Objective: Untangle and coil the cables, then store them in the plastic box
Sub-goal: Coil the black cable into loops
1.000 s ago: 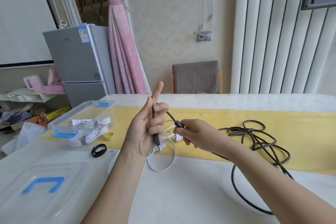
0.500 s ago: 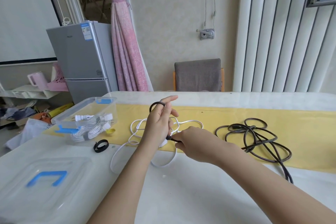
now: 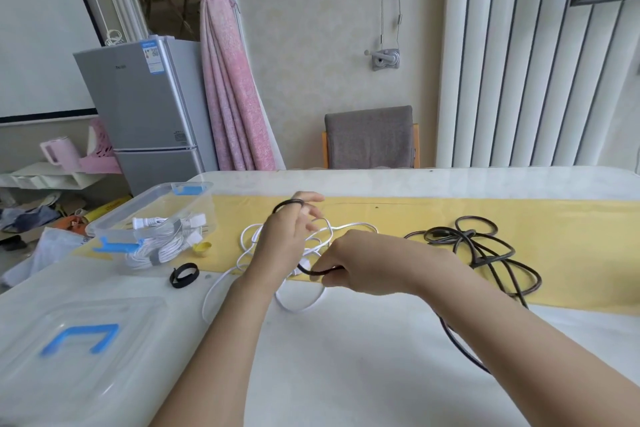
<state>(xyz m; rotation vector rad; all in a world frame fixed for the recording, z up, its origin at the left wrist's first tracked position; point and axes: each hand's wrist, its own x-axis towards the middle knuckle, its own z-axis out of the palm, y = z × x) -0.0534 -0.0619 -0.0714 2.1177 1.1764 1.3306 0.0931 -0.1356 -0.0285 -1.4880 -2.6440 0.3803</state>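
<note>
While left hand point(image 3: 284, 243) and right hand point(image 3: 367, 263) grip the black cable point(image 3: 450, 236), the plastic box point(image 3: 194, 198) holds bundled white cable point(image 3: 156, 250).

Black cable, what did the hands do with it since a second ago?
The left hand dropped towards the table, and the black cable now loops over its fingers. The right hand came down beside it, still pinching the cable. The white cable, plastic box and strap stayed put.
</note>
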